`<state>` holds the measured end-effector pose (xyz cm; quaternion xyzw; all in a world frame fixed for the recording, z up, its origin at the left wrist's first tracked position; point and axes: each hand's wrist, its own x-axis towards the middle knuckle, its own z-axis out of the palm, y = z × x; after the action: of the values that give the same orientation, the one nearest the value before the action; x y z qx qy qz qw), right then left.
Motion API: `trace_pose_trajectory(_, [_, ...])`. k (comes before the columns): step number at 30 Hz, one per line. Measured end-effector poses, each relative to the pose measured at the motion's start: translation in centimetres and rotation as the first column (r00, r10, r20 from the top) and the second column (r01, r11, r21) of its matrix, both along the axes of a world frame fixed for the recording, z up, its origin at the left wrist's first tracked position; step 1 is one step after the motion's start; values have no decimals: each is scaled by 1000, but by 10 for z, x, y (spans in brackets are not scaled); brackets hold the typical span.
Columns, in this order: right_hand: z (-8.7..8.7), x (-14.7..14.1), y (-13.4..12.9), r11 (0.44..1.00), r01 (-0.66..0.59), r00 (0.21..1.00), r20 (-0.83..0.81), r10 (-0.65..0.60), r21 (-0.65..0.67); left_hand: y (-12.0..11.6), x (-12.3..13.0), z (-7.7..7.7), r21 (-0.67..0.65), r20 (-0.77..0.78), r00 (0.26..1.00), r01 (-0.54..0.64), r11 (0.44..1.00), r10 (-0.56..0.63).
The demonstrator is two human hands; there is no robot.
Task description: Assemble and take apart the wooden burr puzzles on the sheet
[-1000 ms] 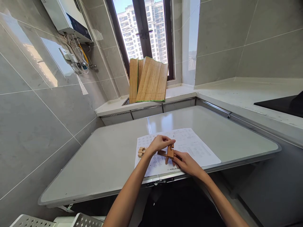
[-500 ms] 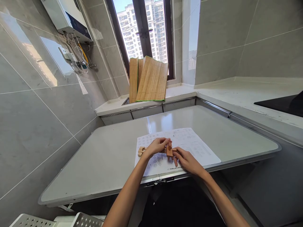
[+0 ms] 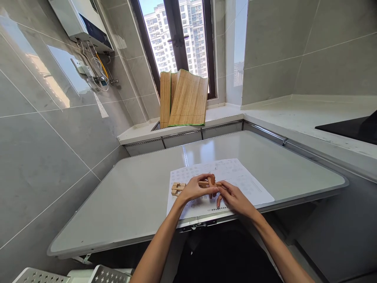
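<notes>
My left hand (image 3: 194, 190) is closed around a small assembly of notched wooden puzzle pieces (image 3: 212, 180), held just above a printed sheet (image 3: 247, 184). Its thumb lies along the near side, and the fingers cover much of the wood. From the right, my right hand (image 3: 235, 200) pinches the end of a thin wooden stick (image 3: 218, 184) that joins the assembly. Left of my left hand, several pale notched wooden blocks (image 3: 178, 188) rest on the sheet. How the pieces interlock is hidden by my fingers.
The sheet lies at the near edge of a white folding table (image 3: 123, 204). Behind it runs a white counter (image 3: 224, 112) with a folded bamboo mat (image 3: 188, 98) by the window. A white perforated basket (image 3: 107, 275) sits low at the left.
My left hand has shifted its grip on the wooden assembly, its thumb now across the near side. The assembly has turned. My right hand stays at the stick's end.
</notes>
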<state>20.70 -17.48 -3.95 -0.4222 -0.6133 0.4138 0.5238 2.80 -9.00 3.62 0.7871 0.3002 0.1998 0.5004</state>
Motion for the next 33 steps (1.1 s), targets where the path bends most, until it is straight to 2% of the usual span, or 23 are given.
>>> trace_pose_trajectory(10, [-2, 2, -1, 999, 31, 999, 13, -32, 20, -4, -3, 12, 42, -111, 993, 35, 999, -30])
trace_pose_trajectory(16, [-3, 3, -1, 999, 45, 998, 41, -46, 18, -3, -6, 8, 174, -151, 988, 6, 985, 21])
trace_pose_trajectory(21, [1, 3, -4, 999, 37, 998, 53, -37, 2, -4, -8, 4, 204, -162, 986, 8, 979, 26])
trace_pose_trajectory(25, [3, 2, -4, 997, 76, 996, 45, -75, -17, -5, -8, 1, 226, -195, 979, -10, 974, 55])
trace_pose_trajectory(33, [0, -2, -3, 996, 83, 993, 79, -82, -14, -5, -21, -1, 279, -188, 975, -58, 958, 114])
